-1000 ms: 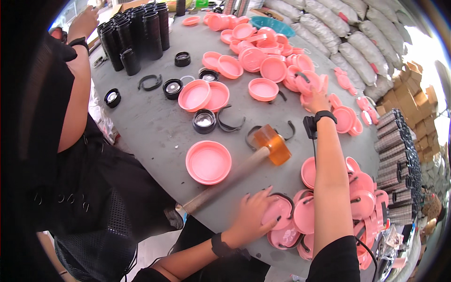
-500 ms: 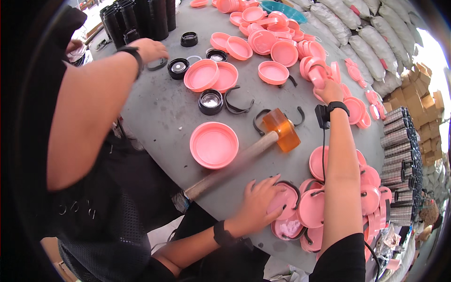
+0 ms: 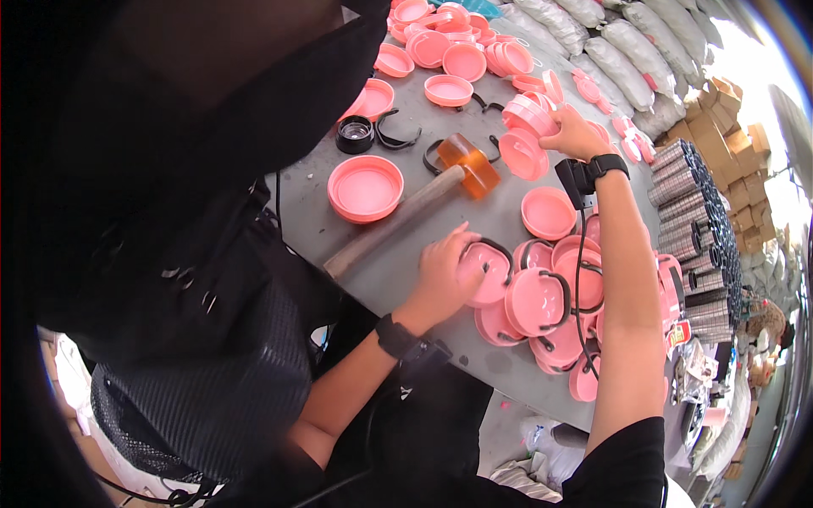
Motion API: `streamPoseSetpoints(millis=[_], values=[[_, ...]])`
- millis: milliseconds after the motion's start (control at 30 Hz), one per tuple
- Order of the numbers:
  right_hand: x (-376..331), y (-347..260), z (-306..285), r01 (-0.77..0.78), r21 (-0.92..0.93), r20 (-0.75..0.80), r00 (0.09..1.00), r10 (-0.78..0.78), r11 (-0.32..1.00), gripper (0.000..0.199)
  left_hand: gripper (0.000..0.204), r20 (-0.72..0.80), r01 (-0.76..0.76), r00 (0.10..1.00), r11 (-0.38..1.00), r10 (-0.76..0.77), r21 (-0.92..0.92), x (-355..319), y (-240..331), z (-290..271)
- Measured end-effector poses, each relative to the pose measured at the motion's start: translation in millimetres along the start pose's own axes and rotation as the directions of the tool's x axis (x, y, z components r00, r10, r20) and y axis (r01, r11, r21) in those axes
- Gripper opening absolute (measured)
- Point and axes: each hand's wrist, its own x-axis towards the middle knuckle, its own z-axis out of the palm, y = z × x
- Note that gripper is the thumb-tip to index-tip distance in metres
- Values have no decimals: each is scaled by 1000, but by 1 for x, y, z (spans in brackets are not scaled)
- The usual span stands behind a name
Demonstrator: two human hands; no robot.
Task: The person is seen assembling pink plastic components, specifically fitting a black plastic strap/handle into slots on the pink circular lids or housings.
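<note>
My left hand (image 3: 445, 269) is closed around the near edge of a round pink lid (image 3: 489, 275) with a black strap handle. This lid lies against a pile of similar strapped pink lids (image 3: 535, 303) at the table's near right edge. Farther off, my right hand (image 3: 576, 135) grips a few plain round pink lids (image 3: 527, 140), tilted on edge and facing left. One loose pink lid (image 3: 549, 212) lies between that hand and the pile. Just left of the held lids is a mallet (image 3: 468, 166) with an amber head and wooden handle, among loose black straps (image 3: 396, 134).
A co-worker in dark clothing (image 3: 212, 195) leans over the table's left side. A pink lid (image 3: 365, 188) and a black ring-shaped cap (image 3: 355, 134) lie beside them. More pink lids (image 3: 449, 90) cover the far end. Stacked metallic cylinders (image 3: 694, 237), cartons (image 3: 720, 144) and white sacks (image 3: 622, 68) stand right.
The view has shifted. My right hand has drawn a few pink lids out of the far heap. My left fingers have closed on the strapped lid. The co-worker has leaned in, hiding the black cylinders.
</note>
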Motion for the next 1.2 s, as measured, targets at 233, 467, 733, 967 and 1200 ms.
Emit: streamPoseSetpoints(millis=[233,467,733,967,1200], values=[[-46,-12,4,146,-26,-173,974,-148,989,36,55,-99,-66,994,991,55,-114,1,-2,3],[-74,-16,-12,169,-96,-290,938,-190,981,46,67,-29,-136,989,976,143,172,-1,38,-4],[-133,-51,-53,232,164,-329,929,-169,959,33,79,10,-217,976,976,217,4,-16,69,2],[-222,-126,2,382,-41,-368,853,-369,923,45,55,87,108,994,425,-68,-899,0,120,-8],[-266,-126,34,261,-106,-373,884,-282,959,62,61,59,81,996,379,-70,-922,-12,102,1]])
